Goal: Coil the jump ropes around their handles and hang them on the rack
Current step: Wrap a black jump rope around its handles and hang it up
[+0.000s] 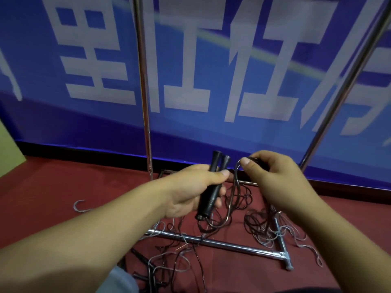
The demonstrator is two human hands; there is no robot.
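My left hand [190, 191] grips a pair of black jump-rope handles [211, 187], held together and pointing up and away. My right hand [273, 178] pinches a loop of the thin dark rope [238, 170] just right of the handles. From both hands the rope [230, 208] hangs down in loose loops to the floor. The metal rack stands behind and below: two upright poles [146, 102] and a chrome base bar [222, 243]. More tangled ropes [264, 227] lie over the base.
Red carpet [53, 187] covers the floor. A blue banner with large white characters [190, 60] hangs behind the rack. A loose metal S-hook [79, 207] lies on the carpet at the left. More black handles and grey ropes [152, 269] lie near my feet.
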